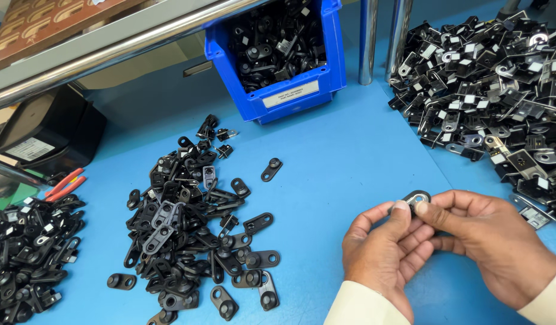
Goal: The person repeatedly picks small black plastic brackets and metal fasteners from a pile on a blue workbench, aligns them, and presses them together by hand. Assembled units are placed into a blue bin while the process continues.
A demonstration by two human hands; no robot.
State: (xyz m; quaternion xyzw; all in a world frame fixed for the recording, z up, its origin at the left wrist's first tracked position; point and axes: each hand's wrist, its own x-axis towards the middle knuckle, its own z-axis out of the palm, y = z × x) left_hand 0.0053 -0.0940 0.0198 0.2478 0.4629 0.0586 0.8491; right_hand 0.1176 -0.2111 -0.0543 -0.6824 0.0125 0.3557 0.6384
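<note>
Both my hands meet low on the right over the blue table [344,156]. My left hand [383,253] and my right hand [491,244] pinch one small black metal bracket [417,197] between thumbs and fingertips. Most of the bracket is covered by my fingers; only its rounded end shows. A loose pile of similar black brackets [187,229] lies on the table to the left of my hands.
A blue bin [317,84] of black parts stands at the back centre. A big heap of metal parts with white labels [488,90] fills the right. Another pile [28,253] lies far left, with red-handled pliers [64,185], a black box [49,129] and two steel posts [368,42].
</note>
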